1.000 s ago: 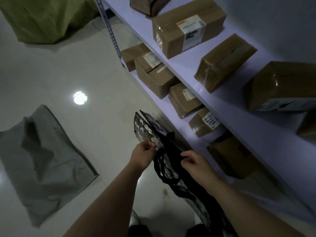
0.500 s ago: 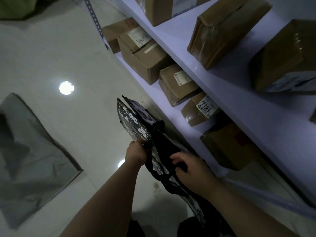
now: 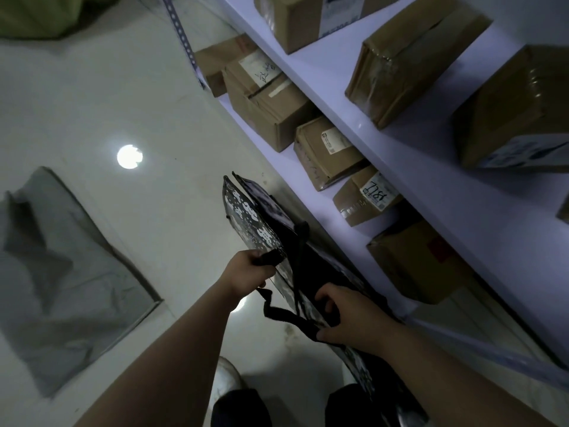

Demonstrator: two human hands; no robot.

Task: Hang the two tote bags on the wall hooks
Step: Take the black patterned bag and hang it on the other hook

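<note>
A black tote bag with a white pattern (image 3: 252,211) hangs upright in front of me, beside the lower shelf. My left hand (image 3: 246,269) is closed on one black strap at the bag's top edge. My right hand (image 3: 348,315) grips the bag's other side and the second black strap, which loops out toward me. A grey tote bag (image 3: 61,282) lies flat and crumpled on the pale floor at the left, apart from both hands. No wall hooks are in view.
White shelving (image 3: 400,167) runs along the right, loaded with several brown cardboard boxes (image 3: 268,100) on two levels. A perforated metal upright (image 3: 181,38) stands at the shelf's far corner. A green bundle (image 3: 46,16) sits at the top left. My shoes and legs are below.
My left hand has shifted from the bag's rim onto a strap. My right hand has slid down to grasp the other strap and side. The view has tilted slightly.
</note>
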